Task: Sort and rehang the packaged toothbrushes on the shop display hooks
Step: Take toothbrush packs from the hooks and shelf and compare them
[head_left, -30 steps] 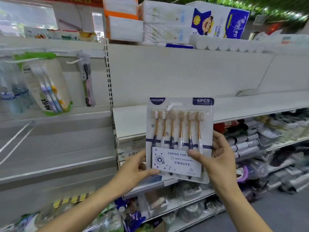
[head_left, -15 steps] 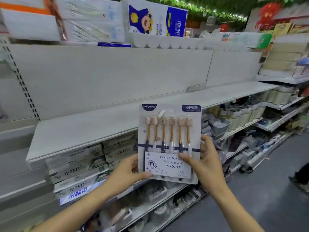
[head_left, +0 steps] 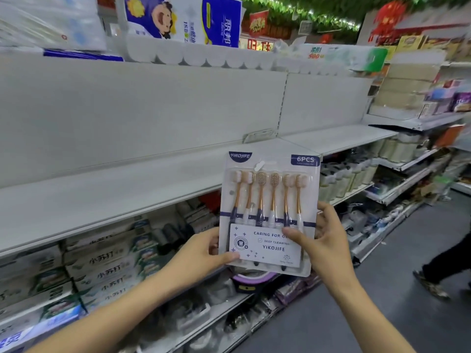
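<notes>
A flat blister pack of toothbrushes (head_left: pixel 270 200), white with dark blue corners and gold-handled brushes, is held upright in front of the shelves. My left hand (head_left: pixel 204 253) pinches its lower left edge, thumb on the front. My right hand (head_left: pixel 323 240) grips its lower right side, thumb across the label and fingers behind. No display hooks are in view.
A bare white shelf (head_left: pixel 107 200) runs behind the pack, with boxed goods (head_left: pixel 102 266) stacked below it. Tissue packs (head_left: pixel 183 19) sit on top of the unit. The grey aisle floor (head_left: pixel 382 301) opens to the right, where a person's legs (head_left: pixel 443 266) pass.
The view has swung right along the aisle: the hooks with hanging toothbrushes at the left have left the frame. Both hands keep the same hold on the pack. A walking person appears at right.
</notes>
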